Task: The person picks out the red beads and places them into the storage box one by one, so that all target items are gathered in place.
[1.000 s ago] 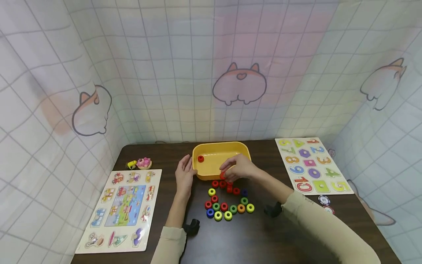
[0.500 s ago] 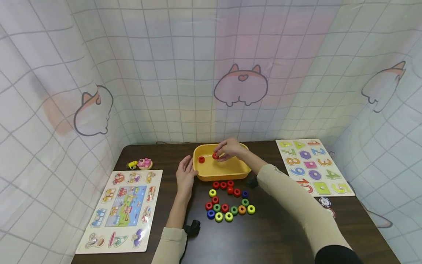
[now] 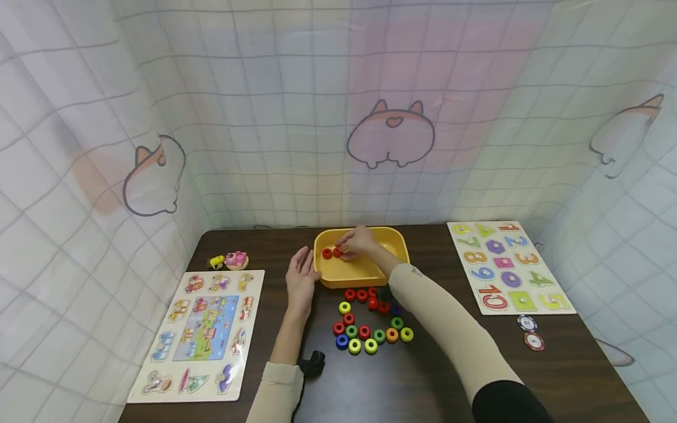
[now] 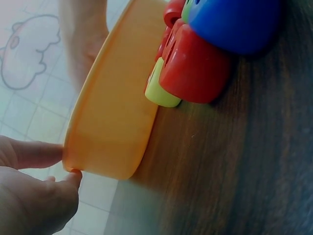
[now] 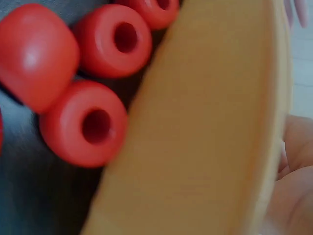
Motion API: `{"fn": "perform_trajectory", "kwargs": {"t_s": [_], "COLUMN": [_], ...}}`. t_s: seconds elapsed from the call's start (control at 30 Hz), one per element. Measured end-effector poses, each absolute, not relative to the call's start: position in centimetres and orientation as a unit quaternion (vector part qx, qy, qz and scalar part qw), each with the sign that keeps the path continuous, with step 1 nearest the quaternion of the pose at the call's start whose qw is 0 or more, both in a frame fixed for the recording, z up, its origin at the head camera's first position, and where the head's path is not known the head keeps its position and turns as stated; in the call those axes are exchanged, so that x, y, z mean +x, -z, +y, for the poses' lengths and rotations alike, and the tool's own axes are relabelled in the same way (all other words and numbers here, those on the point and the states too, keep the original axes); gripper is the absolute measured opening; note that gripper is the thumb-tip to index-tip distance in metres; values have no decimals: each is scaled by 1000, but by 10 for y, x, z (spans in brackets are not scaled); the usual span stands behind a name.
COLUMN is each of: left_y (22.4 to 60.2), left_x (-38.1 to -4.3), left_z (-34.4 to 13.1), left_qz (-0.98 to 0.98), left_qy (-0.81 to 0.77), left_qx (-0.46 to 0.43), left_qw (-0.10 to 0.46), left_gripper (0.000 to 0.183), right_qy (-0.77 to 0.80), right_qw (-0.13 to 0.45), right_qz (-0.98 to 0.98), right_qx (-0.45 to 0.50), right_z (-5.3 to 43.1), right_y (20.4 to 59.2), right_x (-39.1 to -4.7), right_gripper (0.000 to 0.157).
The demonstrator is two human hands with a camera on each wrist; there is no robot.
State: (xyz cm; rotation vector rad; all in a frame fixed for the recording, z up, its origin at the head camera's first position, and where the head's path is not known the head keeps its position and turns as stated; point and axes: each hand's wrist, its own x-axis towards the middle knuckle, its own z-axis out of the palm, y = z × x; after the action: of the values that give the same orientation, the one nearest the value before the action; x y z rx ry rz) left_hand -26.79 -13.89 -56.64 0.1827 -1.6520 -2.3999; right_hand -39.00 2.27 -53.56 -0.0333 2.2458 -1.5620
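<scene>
The yellow tray (image 3: pixel 349 277) stands at the back of the dark table. At its front left corner is my left hand (image 3: pixel 300 285), fingers extended and thumb touching the rim; the left wrist view shows two digits against the tray's corner. My right hand (image 3: pixel 361 242) reaches over into the tray, its fingertips pinching a red bead (image 3: pixel 337 252) low down. Another red bead (image 3: pixel 327 254) lies in the tray just left of it. In the right wrist view the tray wall (image 5: pixel 210 127) hides most of that hand.
Several beads, including a red one (image 3: pixel 364 332), a blue one (image 3: pixel 342 342) and a yellow one (image 3: pixel 371 346), lie before the tray. A vehicle puzzle board (image 3: pixel 195 335) is left, a number board (image 3: pixel 508 267) right, with two chips (image 3: pixel 533 341). Small toys (image 3: pixel 236 260) sit back left.
My right hand has lifted a red bead from the tray's front edge and carried it up and left, beside the other red bead inside. The left hand stays at the tray's corner.
</scene>
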Motion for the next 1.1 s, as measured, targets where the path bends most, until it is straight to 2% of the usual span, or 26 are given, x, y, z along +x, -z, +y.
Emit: {"fn": "perform_trajectory", "kwargs": {"t_s": [0.17,0.33,0.57,0.7,0.9,1.1], "left_y": [566,566,566,567,568,566], "left_x": [-267,-267,-268,-268,-266,-265], "left_z": [-138,-138,-139,-138,-139,-137], "left_qz": [-566,-565,-570,-575,-582,-589], "left_qy": [815,815,811,807,801,797], "left_qx": [63,64,62,67,75,69], "left_qw": [108,112,114,117,117,115], "left_gripper": [76,76,76,75,75,75], "right_qy": [582,578,557,509,423,376], "right_qw": [196,181,166,152,130,137], "right_qz": [790,795,807,834,876,897], "right_qx": [-3,-37,-107,-148,-193,-187], "right_z": [23,33,59,75,96,110], "right_y": [542,527,489,477,479,498], "right_x": [-387,-379,-344,-319,-285,-262], "right_gripper": [21,24,25,18,6,4]}}
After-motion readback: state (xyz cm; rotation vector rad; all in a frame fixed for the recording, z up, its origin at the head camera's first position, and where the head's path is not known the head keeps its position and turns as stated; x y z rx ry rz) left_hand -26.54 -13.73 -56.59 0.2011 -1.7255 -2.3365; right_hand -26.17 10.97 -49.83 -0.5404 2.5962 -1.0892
